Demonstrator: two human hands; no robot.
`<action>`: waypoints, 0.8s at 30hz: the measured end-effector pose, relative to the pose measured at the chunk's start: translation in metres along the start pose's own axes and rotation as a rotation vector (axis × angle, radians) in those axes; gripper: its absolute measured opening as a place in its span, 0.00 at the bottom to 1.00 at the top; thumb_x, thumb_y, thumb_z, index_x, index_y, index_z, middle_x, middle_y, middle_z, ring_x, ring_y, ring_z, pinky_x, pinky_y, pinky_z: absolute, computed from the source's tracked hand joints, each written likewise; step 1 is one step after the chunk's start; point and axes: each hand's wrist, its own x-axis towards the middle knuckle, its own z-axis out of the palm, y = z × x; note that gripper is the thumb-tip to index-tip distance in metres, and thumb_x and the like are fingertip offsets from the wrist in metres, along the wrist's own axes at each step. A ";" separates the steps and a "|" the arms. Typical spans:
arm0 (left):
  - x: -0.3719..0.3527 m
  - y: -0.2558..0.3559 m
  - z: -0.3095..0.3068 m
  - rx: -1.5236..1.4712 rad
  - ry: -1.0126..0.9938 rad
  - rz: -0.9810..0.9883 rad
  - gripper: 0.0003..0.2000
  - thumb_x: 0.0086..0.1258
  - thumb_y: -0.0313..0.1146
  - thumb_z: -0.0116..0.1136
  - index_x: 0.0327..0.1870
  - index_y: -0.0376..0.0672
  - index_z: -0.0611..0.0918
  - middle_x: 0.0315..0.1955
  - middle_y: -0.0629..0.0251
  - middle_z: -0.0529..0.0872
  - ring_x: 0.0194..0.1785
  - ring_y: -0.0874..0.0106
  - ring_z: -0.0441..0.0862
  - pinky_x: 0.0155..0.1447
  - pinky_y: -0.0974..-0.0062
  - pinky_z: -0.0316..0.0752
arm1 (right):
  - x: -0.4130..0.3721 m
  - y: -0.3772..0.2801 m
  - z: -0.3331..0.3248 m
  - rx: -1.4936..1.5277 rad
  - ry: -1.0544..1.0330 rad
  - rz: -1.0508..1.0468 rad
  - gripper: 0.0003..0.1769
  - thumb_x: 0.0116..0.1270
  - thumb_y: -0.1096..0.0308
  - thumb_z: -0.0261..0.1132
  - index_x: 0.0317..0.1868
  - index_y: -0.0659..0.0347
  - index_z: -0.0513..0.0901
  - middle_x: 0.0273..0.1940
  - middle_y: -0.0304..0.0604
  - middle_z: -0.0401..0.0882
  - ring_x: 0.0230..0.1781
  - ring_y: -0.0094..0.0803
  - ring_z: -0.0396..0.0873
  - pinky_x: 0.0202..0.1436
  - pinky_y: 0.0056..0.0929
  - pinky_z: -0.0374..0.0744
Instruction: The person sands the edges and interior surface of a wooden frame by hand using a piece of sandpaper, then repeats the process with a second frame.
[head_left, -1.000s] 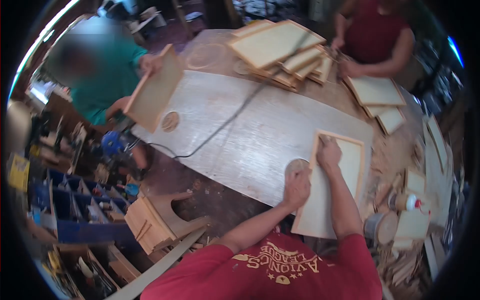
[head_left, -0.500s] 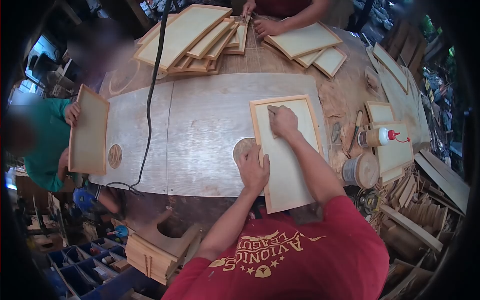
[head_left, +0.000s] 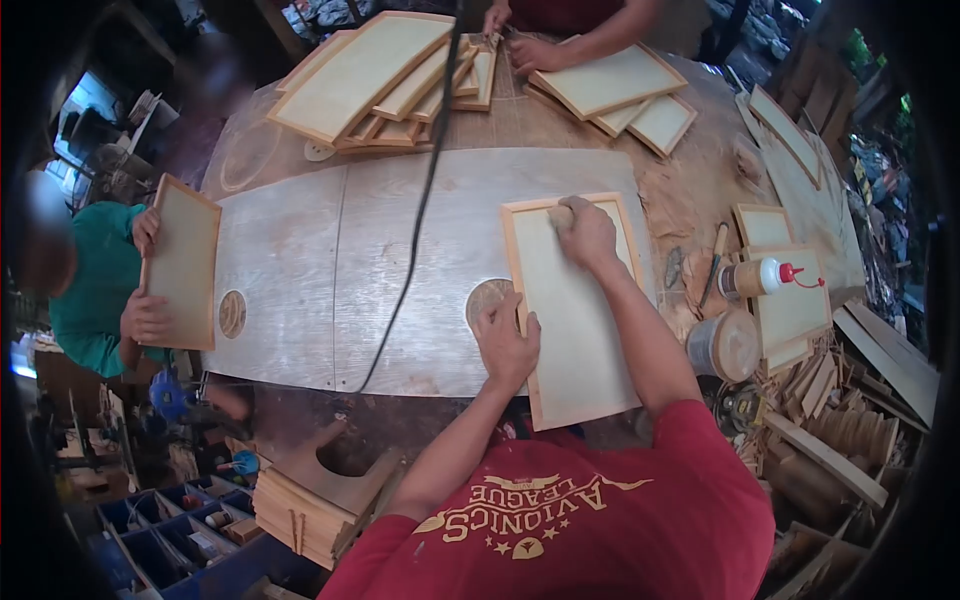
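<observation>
A shallow wooden-framed panel lies on the pale board in front of me. Its left edge is gripped by my left hand, with the thumb over the rim and the fingers outside, beside a round hole. Near the panel's top edge, my right hand presses a small brownish piece, perhaps sandpaper, against the inner surface. The fingers of my right hand are wrapped round that piece and partly hide it.
A co-worker in green at the left holds a framed panel. Another person's hands are at the far side between stacked panels. A glue bottle and a tub stand right. A black cable hangs across the view.
My right hand has moved right along the panel's top with the piece. The black cable has swung right in view. The green-sleeved person's lower hand now lies over their panel's edge.
</observation>
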 end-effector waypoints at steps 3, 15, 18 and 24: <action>-0.003 -0.006 0.005 -0.017 -0.015 -0.030 0.24 0.69 0.38 0.66 0.65 0.42 0.81 0.59 0.55 0.85 0.63 0.52 0.75 0.70 0.52 0.68 | 0.003 0.010 0.024 -0.187 0.168 -0.470 0.13 0.64 0.69 0.65 0.48 0.57 0.88 0.44 0.48 0.84 0.50 0.49 0.81 0.52 0.49 0.78; -0.002 -0.004 -0.003 -0.055 0.040 -0.012 0.23 0.70 0.40 0.64 0.64 0.43 0.82 0.58 0.57 0.85 0.63 0.54 0.76 0.72 0.53 0.67 | 0.012 -0.008 0.054 -0.306 0.131 -0.701 0.14 0.59 0.70 0.66 0.46 0.62 0.87 0.42 0.47 0.77 0.47 0.47 0.77 0.46 0.48 0.77; -0.004 -0.005 -0.003 -0.049 0.036 -0.013 0.23 0.71 0.41 0.64 0.65 0.43 0.81 0.58 0.56 0.85 0.63 0.53 0.76 0.72 0.53 0.67 | 0.017 -0.012 0.066 -0.295 0.055 -0.674 0.12 0.60 0.70 0.65 0.43 0.63 0.85 0.42 0.48 0.77 0.44 0.48 0.79 0.45 0.50 0.79; -0.003 -0.007 -0.002 0.024 0.003 -0.025 0.24 0.69 0.38 0.65 0.65 0.42 0.81 0.57 0.54 0.85 0.61 0.53 0.76 0.71 0.52 0.67 | 0.017 0.006 0.049 -0.370 -0.040 -0.564 0.09 0.63 0.70 0.63 0.41 0.64 0.84 0.45 0.53 0.81 0.47 0.52 0.83 0.48 0.50 0.83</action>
